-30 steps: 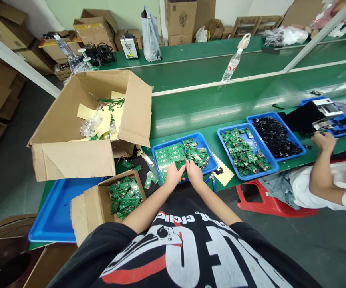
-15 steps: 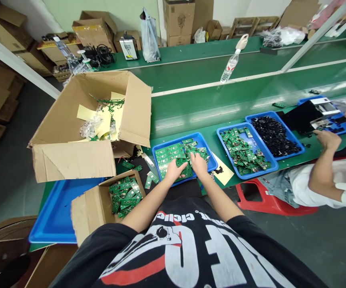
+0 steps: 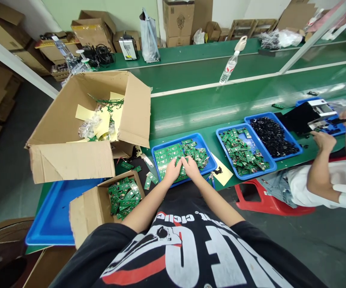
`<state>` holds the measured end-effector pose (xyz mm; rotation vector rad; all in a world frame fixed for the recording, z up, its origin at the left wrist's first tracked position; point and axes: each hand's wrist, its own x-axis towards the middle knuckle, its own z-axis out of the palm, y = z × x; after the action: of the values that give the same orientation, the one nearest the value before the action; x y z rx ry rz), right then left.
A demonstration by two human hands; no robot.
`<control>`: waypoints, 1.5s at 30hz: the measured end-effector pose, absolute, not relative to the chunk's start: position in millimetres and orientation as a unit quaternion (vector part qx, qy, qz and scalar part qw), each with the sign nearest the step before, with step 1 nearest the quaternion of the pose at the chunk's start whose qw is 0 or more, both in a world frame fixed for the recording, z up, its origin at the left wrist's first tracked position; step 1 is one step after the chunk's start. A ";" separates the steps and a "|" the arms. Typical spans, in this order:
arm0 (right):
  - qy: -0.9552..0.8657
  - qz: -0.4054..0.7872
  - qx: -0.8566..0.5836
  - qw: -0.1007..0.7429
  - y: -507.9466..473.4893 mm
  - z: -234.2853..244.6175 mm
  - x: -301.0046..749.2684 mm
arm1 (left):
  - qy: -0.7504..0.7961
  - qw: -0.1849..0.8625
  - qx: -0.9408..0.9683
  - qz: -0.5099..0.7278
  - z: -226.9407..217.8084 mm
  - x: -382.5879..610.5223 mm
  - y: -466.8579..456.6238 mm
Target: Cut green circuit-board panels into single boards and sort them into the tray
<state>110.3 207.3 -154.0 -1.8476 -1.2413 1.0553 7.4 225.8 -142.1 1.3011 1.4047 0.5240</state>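
Observation:
My left hand [image 3: 172, 171] and my right hand [image 3: 191, 168] are close together over the front of a blue tray [image 3: 211, 162]. The fingers of both are closed on a small green circuit board [image 3: 181, 173], mostly hidden by the hands. Under and beyond my left hand lies a larger sheet of joined circuit boards [image 3: 165, 155] on the tray's left side. A pile of small separate boards [image 3: 199, 154] fills the right side, just past my right hand.
A small carton [image 3: 92, 210] of boards stands left, before a large open carton [image 3: 71, 162]. Pliers [image 3: 211, 179] lie by the tray's right corner. Rightward are a tray of boards [image 3: 243, 156], a tray of black parts [image 3: 275, 136] and a co-worker's hands [image 3: 324, 141]. A bottle [image 3: 229, 68] stands behind.
My right hand has moved left, to meet my left hand, and its fingers have closed on the board. The pliers beside the tray now show more fully.

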 end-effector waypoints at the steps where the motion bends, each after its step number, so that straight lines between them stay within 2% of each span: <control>1: -0.475 0.403 -0.706 0.337 206.9 -154.4 110.2 | 0.591 0.544 0.558 0.209 -141.2 5.8 227.4; 5: -0.484 0.417 -0.692 0.336 205.6 -154.1 114.1 | 0.585 0.532 0.591 0.158 -137.7 1.9 229.8; 8: -0.482 0.413 -0.705 0.316 204.5 -154.3 112.1 | 0.602 0.478 0.623 0.145 -136.6 4.3 228.3; 15: -0.461 0.361 -0.784 0.207 204.6 -156.9 100.2 | 0.643 0.366 0.667 0.081 -139.3 12.4 225.1; 24: -0.465 0.326 -0.814 0.119 220.9 -151.5 98.0 | 0.656 0.339 0.673 0.046 -143.6 18.7 234.2; 29: -0.459 0.317 -0.820 0.129 227.2 -152.0 122.5 | 0.645 0.374 0.663 0.061 -141.2 24.3 247.5; 37: -0.452 0.300 -0.817 0.195 238.3 -158.3 178.7 | 0.543 0.532 0.642 0.101 -138.3 44.4 263.2; 41: -0.452 0.281 -0.819 0.215 226.5 -165.7 188.4 | 0.548 0.531 0.636 0.120 -138.8 28.0 265.6; 45: -0.464 0.314 -0.801 0.212 199.2 -176.4 183.7 | 0.618 0.466 0.618 0.139 -140.8 -19.1 264.0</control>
<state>183.7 199.2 -176.4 -2.2247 -1.2882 0.8711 -19.1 264.0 -140.8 1.5161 1.5177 0.3421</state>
